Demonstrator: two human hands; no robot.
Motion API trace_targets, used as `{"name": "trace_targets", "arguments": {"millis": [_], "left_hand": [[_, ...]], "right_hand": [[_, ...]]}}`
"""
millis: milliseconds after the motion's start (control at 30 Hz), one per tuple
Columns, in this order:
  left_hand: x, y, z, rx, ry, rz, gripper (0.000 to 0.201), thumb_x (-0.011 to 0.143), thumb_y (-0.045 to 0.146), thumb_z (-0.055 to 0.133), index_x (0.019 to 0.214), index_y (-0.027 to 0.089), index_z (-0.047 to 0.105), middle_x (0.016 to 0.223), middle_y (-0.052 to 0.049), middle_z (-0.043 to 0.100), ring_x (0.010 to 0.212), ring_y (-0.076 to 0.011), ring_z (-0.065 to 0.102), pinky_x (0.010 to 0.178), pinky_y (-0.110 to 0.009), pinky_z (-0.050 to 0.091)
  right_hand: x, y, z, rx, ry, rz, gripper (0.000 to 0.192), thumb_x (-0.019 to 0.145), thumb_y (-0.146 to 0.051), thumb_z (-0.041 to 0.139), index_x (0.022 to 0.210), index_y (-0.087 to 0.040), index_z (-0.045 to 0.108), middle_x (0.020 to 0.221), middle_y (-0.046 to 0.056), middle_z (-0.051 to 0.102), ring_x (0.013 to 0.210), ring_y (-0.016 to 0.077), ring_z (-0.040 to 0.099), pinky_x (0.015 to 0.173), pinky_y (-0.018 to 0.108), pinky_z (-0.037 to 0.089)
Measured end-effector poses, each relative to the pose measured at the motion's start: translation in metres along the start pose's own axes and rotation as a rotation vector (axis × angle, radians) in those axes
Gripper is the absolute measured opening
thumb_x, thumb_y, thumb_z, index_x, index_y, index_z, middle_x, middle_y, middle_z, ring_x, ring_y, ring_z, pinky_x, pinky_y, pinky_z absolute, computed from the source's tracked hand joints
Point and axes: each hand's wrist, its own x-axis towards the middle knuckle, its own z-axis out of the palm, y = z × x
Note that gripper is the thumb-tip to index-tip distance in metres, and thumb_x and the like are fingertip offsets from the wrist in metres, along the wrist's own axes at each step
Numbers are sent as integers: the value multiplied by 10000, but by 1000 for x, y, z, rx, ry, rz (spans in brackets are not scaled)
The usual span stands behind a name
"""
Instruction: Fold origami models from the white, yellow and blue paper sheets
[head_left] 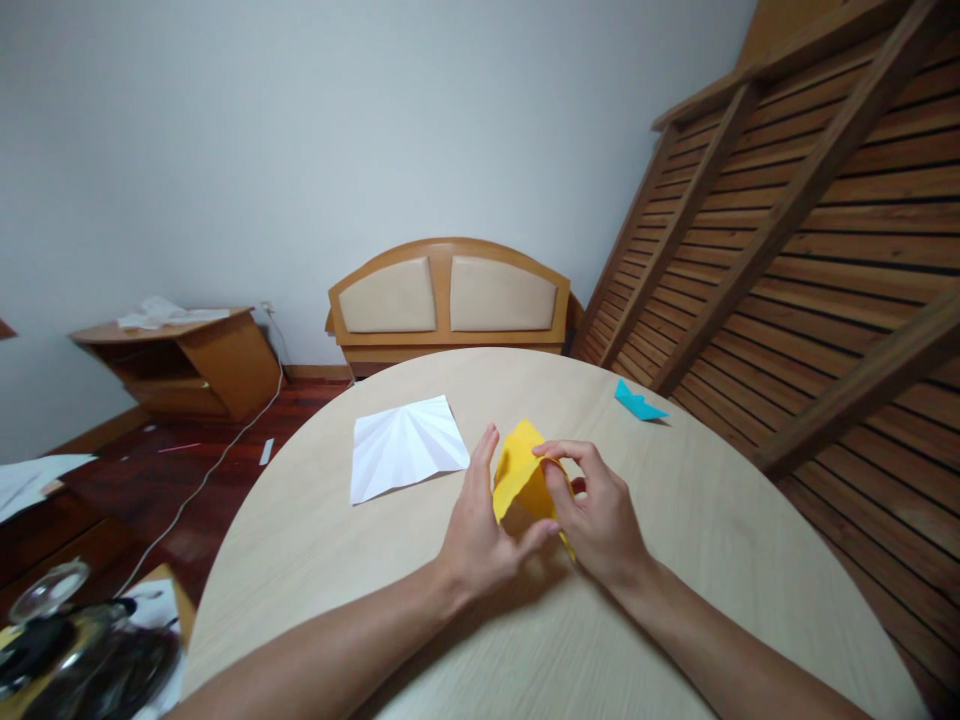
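A folded sheet of yellow paper [519, 462] is held up over the round table, bent so that a hollow shows between its sides. My right hand [600, 510] pinches its right edge between thumb and fingers. On the left side, my left hand [484, 525] has its fingers stretched up along the paper and its thumb apart, reaching across the front. Whether the left fingers press on the paper is hard to see. Left of the hands lies a white sheet [405, 448] with fan-like creases. Farther right sits a small blue paper boat [639, 402].
The round pale table [720, 560] has a curved edge. Beyond it stands a wooden headboard [442, 250] against the wall. Wooden slats [847, 260] lean on the right. A low cabinet [225, 370] and a white cable [217, 465] are on the left.
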Motion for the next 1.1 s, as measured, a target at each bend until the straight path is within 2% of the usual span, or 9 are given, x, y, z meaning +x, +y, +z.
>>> {"name": "trace_targets", "arguments": {"millis": [200,367,433,500,600,700,767,967,1100], "left_hand": [[11,-13,-2,-13,233,-109,537,882,317,653,1350,215,411,1372,-154,495,1240,-294,511,986,-474,457],[21,-13,-10,-187,238,-174,123,950,263,531,1048,194,554,1051,-77,632,973,-211,623,889,-393,494],[20,-10,-9,-244,200,-168,156,938,284,574,1064,196,544,1083,-82,631,998,-211,624,924,-397,488],[17,-7,-6,-289,161,-172,343,886,305,669,1171,209,505,1167,-97,613,1065,-223,614,966,-406,476],[13,-5,-1,-358,148,-191,557,806,277,749,1265,231,436,1191,-97,593,1094,-230,611,957,-397,492],[13,-7,-1,-401,173,-177,625,776,243,757,1289,247,402,1168,-82,584,1061,-220,619,908,-374,520],[15,-9,-5,-365,180,-146,593,803,224,714,1301,243,393,1149,-79,587,1057,-215,617,914,-374,517],[24,-15,-22,-133,85,-104,427,838,113,538,1252,204,485,1204,-110,607,975,-204,638,828,-353,524],[32,-16,-26,-72,89,-166,179,916,185,460,1025,182,601,977,-71,682,870,-192,636,786,-323,505]], "right_hand": [[-2,-5,3,104,5,110,68,985,-270,513,1004,-238,570,984,48,709,935,195,702,653,267,581],[0,-5,4,162,32,154,75,975,-297,542,991,-234,579,987,51,711,892,185,711,602,239,581],[0,-5,4,180,28,152,63,974,-288,544,990,-237,578,973,44,714,887,180,717,614,237,588],[-2,-6,4,183,4,111,35,970,-255,545,986,-243,574,961,35,721,892,174,721,627,236,588],[-4,-7,4,158,-48,-62,84,942,-179,562,986,-249,573,965,25,725,911,173,716,715,270,593],[-4,-6,3,131,-91,-240,160,906,-108,570,986,-246,580,968,25,723,919,175,708,816,316,586],[-1,-4,1,111,-100,-276,191,901,-79,565,996,-242,593,962,25,726,923,174,707,837,319,583],[13,8,-13,100,-29,-115,91,928,-174,630,974,-238,676,925,13,754,868,170,722,816,308,587],[18,19,-15,155,25,18,56,922,-255,655,935,-230,703,911,31,752,860,191,716,804,343,592]]}}
